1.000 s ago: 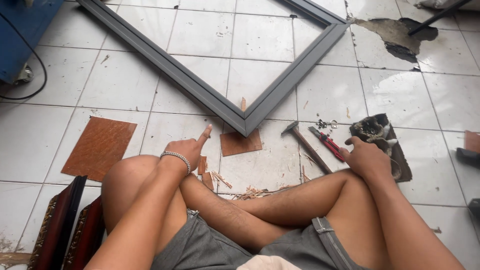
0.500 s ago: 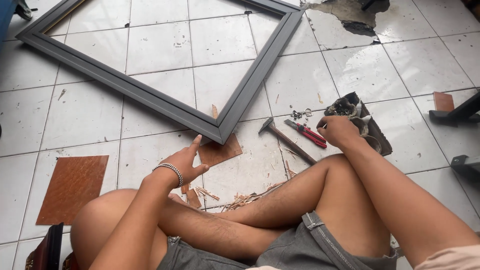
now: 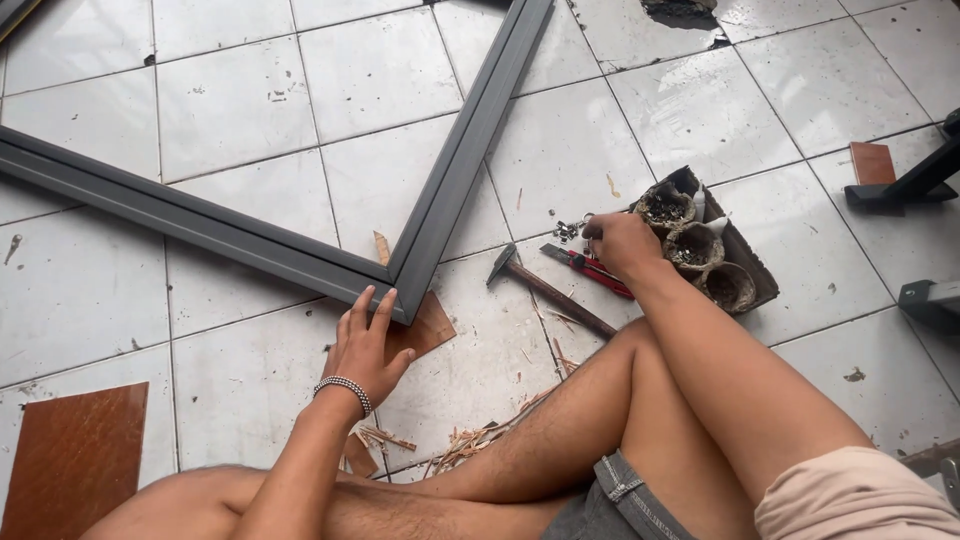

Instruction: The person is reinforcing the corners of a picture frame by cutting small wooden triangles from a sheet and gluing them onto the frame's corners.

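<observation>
Left hand [image 3: 366, 345] lies open and flat at the mitred corner of the grey metal frame [image 3: 440, 210] — keep it pinned; right hand [image 3: 622, 243] pinches small fasteners [image 3: 568, 230] beside the dark tray [image 3: 745, 262] — lift few.

A dark grey frame [image 3: 440, 215] lies on white floor tiles [image 3: 250, 80]. Reddish-brown board [image 3: 70, 460] near left. Red-handled cutter [image 3: 595, 270], brown-handled hammer [image 3: 550, 290], silver beaded bracelet [image 3: 345, 388].

It looks like a makeshift workshop on a home's tiled floor [image 3: 250, 90]: a grey metal frame [image 3: 455, 180] lies on cracked white tiles beside a hammer [image 3: 545, 288], red pliers [image 3: 590, 268], a tray of small parts [image 3: 745, 262], wood shavings [image 3: 470, 440] and brown board scraps [image 3: 70, 455].
</observation>
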